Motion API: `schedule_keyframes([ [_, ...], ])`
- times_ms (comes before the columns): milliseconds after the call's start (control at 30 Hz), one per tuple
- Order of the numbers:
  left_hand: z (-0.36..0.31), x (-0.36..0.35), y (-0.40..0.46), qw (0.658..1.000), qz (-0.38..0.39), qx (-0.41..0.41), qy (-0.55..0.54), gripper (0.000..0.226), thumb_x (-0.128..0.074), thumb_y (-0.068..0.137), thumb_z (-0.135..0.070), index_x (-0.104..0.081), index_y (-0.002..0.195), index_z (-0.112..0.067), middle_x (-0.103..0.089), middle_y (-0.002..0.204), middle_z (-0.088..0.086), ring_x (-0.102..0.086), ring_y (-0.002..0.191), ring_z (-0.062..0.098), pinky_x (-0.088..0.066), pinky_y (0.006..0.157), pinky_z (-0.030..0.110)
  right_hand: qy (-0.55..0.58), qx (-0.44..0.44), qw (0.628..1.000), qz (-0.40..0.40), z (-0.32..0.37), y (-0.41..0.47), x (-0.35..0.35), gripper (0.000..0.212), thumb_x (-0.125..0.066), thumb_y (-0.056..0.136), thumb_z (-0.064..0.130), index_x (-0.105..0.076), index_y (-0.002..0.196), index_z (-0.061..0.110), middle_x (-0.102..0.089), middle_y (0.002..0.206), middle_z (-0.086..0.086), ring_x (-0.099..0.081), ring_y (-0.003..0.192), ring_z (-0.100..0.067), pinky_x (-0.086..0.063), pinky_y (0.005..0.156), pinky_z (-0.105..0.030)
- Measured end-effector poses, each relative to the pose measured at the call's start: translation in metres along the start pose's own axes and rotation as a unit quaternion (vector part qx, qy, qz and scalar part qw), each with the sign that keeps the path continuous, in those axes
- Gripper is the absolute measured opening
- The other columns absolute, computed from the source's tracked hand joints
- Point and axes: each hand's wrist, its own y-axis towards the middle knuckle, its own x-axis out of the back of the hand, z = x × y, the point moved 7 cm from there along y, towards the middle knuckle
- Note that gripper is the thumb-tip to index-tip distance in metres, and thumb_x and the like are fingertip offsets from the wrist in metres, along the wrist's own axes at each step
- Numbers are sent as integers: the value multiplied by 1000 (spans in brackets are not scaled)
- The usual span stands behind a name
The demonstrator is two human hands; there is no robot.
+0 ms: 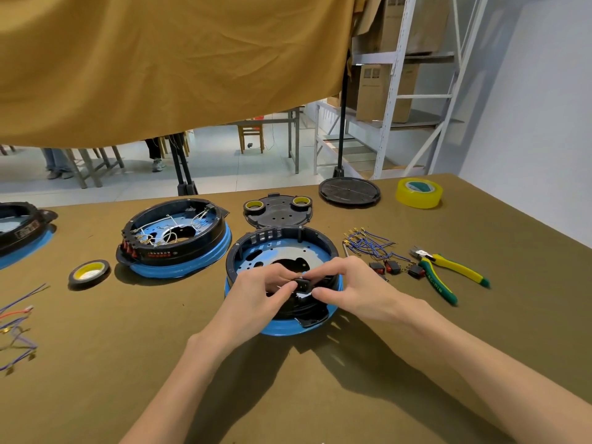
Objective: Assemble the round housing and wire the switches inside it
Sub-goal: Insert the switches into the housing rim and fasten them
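A round black housing [282,241] on a blue base stands at the table's centre, with no wires inside. My left hand [256,293] and my right hand [349,286] meet at its near rim and both pinch a small black switch [302,284] there. Three more switches [397,267] with red rockers lie to the right on the table. Behind them lies a bundle of blue wires [368,243] with brass terminals.
A wired housing [176,238] stands to the left, another [19,229] at the far left edge. Black covers [278,209] [349,191], tape rolls [89,272] [419,192], green-yellow pliers [448,270] and loose wires [16,328] lie around.
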Motion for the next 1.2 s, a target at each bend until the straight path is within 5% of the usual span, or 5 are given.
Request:
schedule_keyframes([
  [367,3,0,2,1000,-26,0,-17,18,-70,96,-32,-75,112,-39,-73,99,-27,-69,97,-4,-55,82,13,16,-8,1000,-4,-3,-1,1,22,-78,87,22,-75,108,28,-73,103,19,-68,105,-4,-50,91,-13],
  [600,-3,-5,10,996,-47,15,-68,15,-72,94,-33,-71,109,-33,-72,97,-18,-69,95,5,-60,86,34,-20,15,999,-26,2,0,-5,14,-83,84,31,-69,85,27,-68,86,16,-64,90,-10,-48,88,-26],
  [733,-5,-6,13,999,-20,-1,-36,13,-67,97,-33,-74,109,-34,-69,100,-19,-65,101,3,-55,91,26,-78,23,997,1,0,-1,-8,12,-77,87,40,-70,94,33,-67,92,20,-57,102,-5,-30,96,-11],
  [900,-2,-7,16,998,25,11,-55,19,-67,98,-36,-76,114,-41,-66,100,-21,-66,96,0,-52,81,16,-9,-10,1000,15,-4,2,-3,10,-76,90,30,-72,99,29,-70,96,15,-65,100,-7,-53,89,-24],
  [1200,-4,-4,14,998,-9,14,-62,12,-77,89,-41,-74,95,-31,-74,90,-18,-72,87,2,-59,76,21,29,-1,1000,3,-1,0,-3,26,-76,90,25,-74,116,31,-74,107,17,-66,110,-8,-50,93,-21],
])
